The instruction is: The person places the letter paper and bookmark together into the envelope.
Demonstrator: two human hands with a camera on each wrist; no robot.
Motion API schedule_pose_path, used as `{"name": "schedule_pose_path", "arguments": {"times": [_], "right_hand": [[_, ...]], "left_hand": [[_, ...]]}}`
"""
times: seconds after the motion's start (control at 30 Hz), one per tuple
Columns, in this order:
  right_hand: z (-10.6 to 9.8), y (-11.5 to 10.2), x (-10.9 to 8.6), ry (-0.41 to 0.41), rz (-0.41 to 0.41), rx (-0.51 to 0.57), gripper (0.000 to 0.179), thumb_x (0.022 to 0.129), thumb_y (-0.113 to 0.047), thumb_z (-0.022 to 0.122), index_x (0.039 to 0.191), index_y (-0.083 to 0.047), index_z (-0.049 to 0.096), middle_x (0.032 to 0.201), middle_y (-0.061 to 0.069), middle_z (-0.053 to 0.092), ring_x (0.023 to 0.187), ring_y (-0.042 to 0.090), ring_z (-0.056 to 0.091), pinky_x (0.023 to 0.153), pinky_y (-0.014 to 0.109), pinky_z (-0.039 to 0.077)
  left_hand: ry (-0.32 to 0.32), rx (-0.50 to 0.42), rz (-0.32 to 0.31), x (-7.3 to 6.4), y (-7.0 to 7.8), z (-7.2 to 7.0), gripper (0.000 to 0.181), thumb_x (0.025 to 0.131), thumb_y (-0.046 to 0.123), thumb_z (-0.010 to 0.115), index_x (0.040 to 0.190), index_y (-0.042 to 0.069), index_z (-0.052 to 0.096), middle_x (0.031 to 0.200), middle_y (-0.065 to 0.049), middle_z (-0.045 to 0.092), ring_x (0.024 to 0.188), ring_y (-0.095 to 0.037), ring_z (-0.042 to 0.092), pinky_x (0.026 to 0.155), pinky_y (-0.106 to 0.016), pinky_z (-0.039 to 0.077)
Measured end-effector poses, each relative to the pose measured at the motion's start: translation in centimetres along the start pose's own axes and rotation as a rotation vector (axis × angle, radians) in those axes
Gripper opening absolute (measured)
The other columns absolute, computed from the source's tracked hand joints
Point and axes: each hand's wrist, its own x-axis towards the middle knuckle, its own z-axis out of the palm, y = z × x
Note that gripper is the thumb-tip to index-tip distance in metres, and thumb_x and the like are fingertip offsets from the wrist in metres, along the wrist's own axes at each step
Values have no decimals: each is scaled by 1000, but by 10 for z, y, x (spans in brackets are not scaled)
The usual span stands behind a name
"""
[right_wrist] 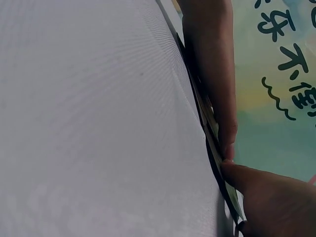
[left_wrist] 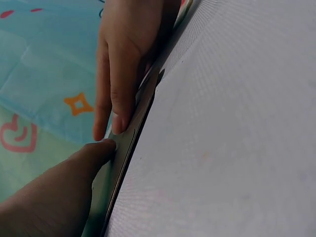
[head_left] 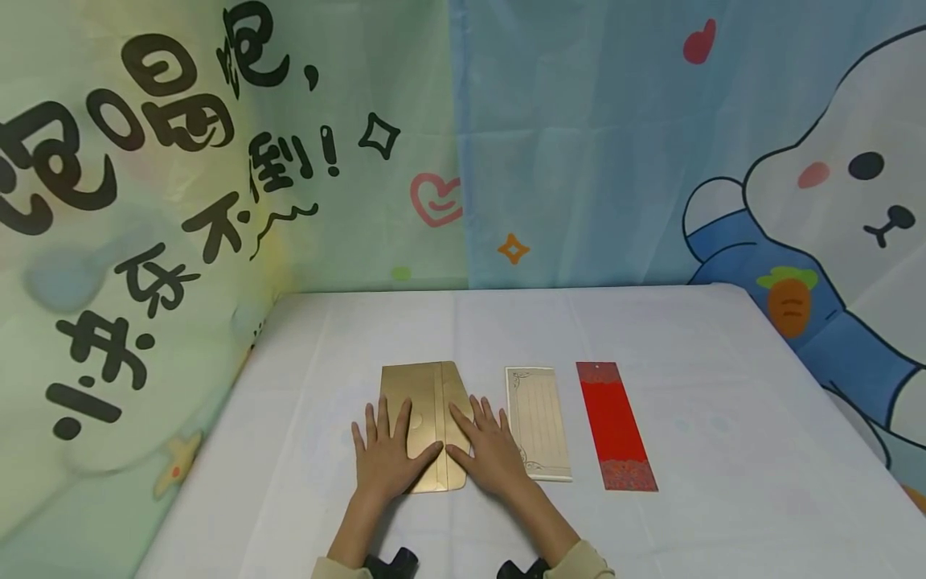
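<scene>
A gold envelope [head_left: 414,382] lies flat on the white-covered table, with a lengthwise fold line to the right of its middle. My left hand [head_left: 388,457] rests on its lower left part, fingers spread and straight. On the lower right part my right hand [head_left: 497,457] presses with extended fingers, hiding some of that edge. Both thumbs point inward and almost meet near the fold. The left wrist view shows the left thumb [left_wrist: 101,150] on the envelope's surface, close to the fingers of the other hand. Low over the thin envelope edge [right_wrist: 213,153], the right wrist view shows both hands.
Right of the envelope lies a cream lined card [head_left: 538,418] with ornamented corners. Farther right is a long red paper strip [head_left: 613,418] with patterned ends. Printed cloth [head_left: 579,161] hangs behind the table and along its left side.
</scene>
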Motion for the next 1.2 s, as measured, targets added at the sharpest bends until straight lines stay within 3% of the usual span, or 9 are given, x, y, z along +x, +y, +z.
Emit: {"name": "schedule_pose_path", "arguments": {"times": [0.23,0.53,0.77,0.83,0.93,1.1,1.2], "right_hand": [[-1,1,4,25,29,122,68,79,-37,68,136,-9,46,140,23,37,132,39,27,104,57,14],[-3,-2,8,88,100,343,66,71,-17,77,131,-7,51,135,20,45,129,33,35,106,49,18],[-3,-3,8,85,121,515,62,73,-7,74,131,-9,52,125,20,54,115,36,50,95,44,39],[-2,-2,8,71,122,581,62,74,-5,73,132,-9,51,115,20,59,99,29,60,82,34,49],[0,-1,8,29,121,750,62,76,0,70,134,-7,48,114,22,59,92,25,63,72,25,50],[0,0,9,-108,118,1119,69,79,11,60,141,1,32,129,32,44,106,37,56,77,30,50],[-1,0,10,-187,127,1197,73,80,11,58,145,-2,25,130,34,42,106,36,56,78,32,50]], "left_hand": [[0,-32,-20,1,0,-1,91,77,75,39,148,20,24,151,-20,10,137,-41,3,103,-60,-1],[1,-43,-24,2,-1,0,90,77,74,39,148,20,23,152,-19,10,137,-40,2,104,-59,-1],[3,-51,-26,2,-1,0,89,79,73,39,148,19,24,152,-19,10,137,-39,1,104,-58,-3],[6,-55,-27,2,-1,0,88,79,72,39,148,18,24,151,-19,11,137,-38,1,104,-58,-3],[13,-63,-26,2,-2,0,88,80,72,38,147,18,25,151,-18,12,138,-37,1,104,-57,-3],[24,-68,-18,2,-2,1,87,80,72,38,148,18,24,151,-17,13,138,-37,2,104,-57,-3],[18,-72,-20,2,-2,0,87,80,71,38,148,18,23,152,-17,12,138,-38,2,104,-57,-4]]}}
